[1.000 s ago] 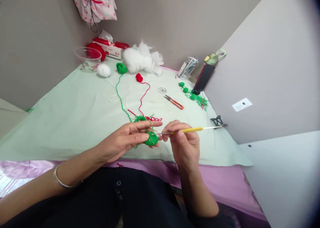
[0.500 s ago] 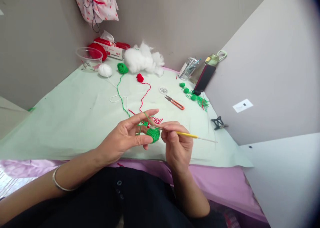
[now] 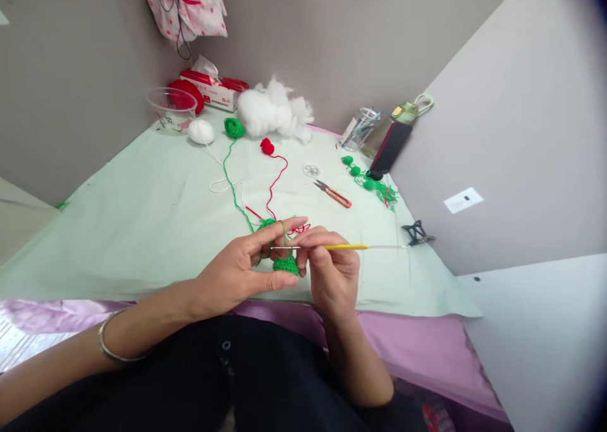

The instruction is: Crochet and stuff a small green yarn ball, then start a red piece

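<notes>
My left hand (image 3: 237,261) grips a small green crochet piece (image 3: 286,265) between thumb and fingers. Green yarn runs over its raised index finger, and a strand trails back to the green yarn ball (image 3: 234,127). My right hand (image 3: 332,267) is closed around a crochet hook (image 3: 348,246) with a yellow handle. The hook lies almost level, its metal tip crossing above the green piece and in front of the left fingers. Green yarn loops round the hook's shaft. Part of the piece is hidden by the left thumb.
Thread snips (image 3: 332,193) and a small clear dish (image 3: 312,171) lie beyond my hands. Red yarn (image 3: 267,146), white yarn (image 3: 201,131) and fluffy stuffing (image 3: 272,111) are farther back. Green crocheted pieces (image 3: 369,183), a bottle (image 3: 403,112) and a black stand (image 3: 417,233) line the right side.
The hook has turned from a slant to nearly level, and its tip has moved left past the piece. The green piece has dropped slightly and tilted in my left hand.
</notes>
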`<state>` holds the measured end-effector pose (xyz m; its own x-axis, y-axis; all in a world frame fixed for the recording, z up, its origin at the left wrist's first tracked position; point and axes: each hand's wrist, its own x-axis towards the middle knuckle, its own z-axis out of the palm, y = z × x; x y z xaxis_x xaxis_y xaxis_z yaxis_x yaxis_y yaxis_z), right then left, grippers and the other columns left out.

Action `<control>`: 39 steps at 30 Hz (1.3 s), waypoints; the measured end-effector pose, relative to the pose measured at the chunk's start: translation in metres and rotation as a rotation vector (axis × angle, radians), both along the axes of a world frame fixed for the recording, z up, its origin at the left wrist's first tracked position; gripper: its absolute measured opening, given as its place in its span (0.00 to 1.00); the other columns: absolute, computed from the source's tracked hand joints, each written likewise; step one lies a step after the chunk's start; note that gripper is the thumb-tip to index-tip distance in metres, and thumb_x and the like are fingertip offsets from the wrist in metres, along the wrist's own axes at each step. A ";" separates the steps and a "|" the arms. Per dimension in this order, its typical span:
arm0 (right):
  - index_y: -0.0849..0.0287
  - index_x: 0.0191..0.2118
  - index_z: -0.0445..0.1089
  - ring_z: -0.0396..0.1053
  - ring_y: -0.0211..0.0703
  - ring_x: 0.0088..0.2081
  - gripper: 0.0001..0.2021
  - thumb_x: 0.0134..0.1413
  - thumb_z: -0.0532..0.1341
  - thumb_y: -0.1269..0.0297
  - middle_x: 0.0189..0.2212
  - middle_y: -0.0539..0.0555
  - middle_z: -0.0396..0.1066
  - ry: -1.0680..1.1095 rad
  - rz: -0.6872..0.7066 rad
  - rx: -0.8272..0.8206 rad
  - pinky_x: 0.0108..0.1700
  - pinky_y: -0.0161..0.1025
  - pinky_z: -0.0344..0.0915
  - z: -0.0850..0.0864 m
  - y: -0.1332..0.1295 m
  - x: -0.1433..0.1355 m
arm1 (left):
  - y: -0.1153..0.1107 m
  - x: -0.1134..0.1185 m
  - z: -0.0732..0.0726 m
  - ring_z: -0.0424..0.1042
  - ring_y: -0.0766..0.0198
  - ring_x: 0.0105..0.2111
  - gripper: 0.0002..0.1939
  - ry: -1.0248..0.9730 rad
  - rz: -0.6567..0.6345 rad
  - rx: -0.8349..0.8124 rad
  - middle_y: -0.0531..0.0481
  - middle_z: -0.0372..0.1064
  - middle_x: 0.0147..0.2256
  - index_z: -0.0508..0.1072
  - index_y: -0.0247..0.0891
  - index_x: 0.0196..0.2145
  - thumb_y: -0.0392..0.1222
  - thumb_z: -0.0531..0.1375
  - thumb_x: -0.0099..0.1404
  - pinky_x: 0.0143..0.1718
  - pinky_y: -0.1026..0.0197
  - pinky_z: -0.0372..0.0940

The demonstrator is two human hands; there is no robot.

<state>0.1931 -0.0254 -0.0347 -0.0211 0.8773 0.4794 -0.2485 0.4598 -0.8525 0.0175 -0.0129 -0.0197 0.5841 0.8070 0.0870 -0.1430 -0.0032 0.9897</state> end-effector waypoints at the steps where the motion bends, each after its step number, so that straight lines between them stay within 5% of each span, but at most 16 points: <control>1: 0.50 0.42 0.80 0.67 0.35 0.25 0.07 0.66 0.63 0.62 0.32 0.50 0.75 0.012 0.029 -0.014 0.25 0.35 0.65 0.000 0.001 0.001 | 0.000 0.000 0.000 0.71 0.60 0.48 0.39 0.001 0.024 0.000 0.50 0.74 0.46 0.62 0.47 0.69 0.44 0.69 0.63 0.59 0.54 0.62; 5: 0.52 0.42 0.79 0.70 0.35 0.27 0.08 0.67 0.62 0.62 0.32 0.51 0.75 0.035 0.122 -0.074 0.26 0.34 0.66 0.002 0.004 0.008 | 0.001 -0.001 0.002 0.70 0.64 0.43 0.41 0.025 0.096 0.016 0.55 0.67 0.37 0.62 0.47 0.69 0.43 0.71 0.61 0.56 0.58 0.62; 14: 0.53 0.41 0.77 0.73 0.35 0.27 0.09 0.69 0.60 0.60 0.34 0.52 0.79 0.075 0.197 -0.146 0.29 0.34 0.71 0.006 0.004 0.017 | 0.006 -0.004 0.010 0.69 0.64 0.42 0.40 0.139 0.070 0.044 0.55 0.66 0.38 0.64 0.48 0.68 0.42 0.71 0.60 0.53 0.57 0.63; 22: 0.52 0.44 0.77 0.75 0.38 0.32 0.09 0.70 0.58 0.62 0.38 0.53 0.79 -0.095 0.196 -0.063 0.35 0.38 0.73 0.011 0.002 0.026 | 0.006 -0.005 0.016 0.69 0.63 0.42 0.39 0.204 0.048 0.011 0.56 0.66 0.38 0.64 0.47 0.67 0.41 0.70 0.60 0.52 0.56 0.64; 31: 0.54 0.49 0.75 0.77 0.42 0.40 0.11 0.70 0.56 0.69 0.39 0.56 0.79 -0.577 0.077 0.200 0.44 0.42 0.74 0.026 -0.006 0.033 | 0.009 -0.004 0.016 0.70 0.61 0.41 0.38 0.329 0.064 0.076 0.55 0.68 0.37 0.66 0.46 0.67 0.41 0.68 0.60 0.49 0.56 0.65; 36: 0.51 0.51 0.75 0.79 0.45 0.42 0.13 0.65 0.61 0.72 0.45 0.58 0.80 -0.921 -0.279 0.593 0.41 0.41 0.77 0.013 -0.011 0.022 | 0.006 -0.001 0.008 0.70 0.61 0.40 0.36 0.219 0.200 0.060 0.52 0.71 0.38 0.65 0.42 0.67 0.47 0.68 0.63 0.47 0.57 0.67; 39: 0.45 0.55 0.74 0.78 0.48 0.46 0.20 0.62 0.63 0.74 0.49 0.56 0.79 -0.976 -0.414 0.659 0.45 0.45 0.79 0.001 -0.015 0.018 | -0.001 0.001 0.002 0.72 0.58 0.45 0.33 0.128 0.256 0.042 0.49 0.73 0.42 0.67 0.42 0.66 0.50 0.66 0.66 0.52 0.55 0.67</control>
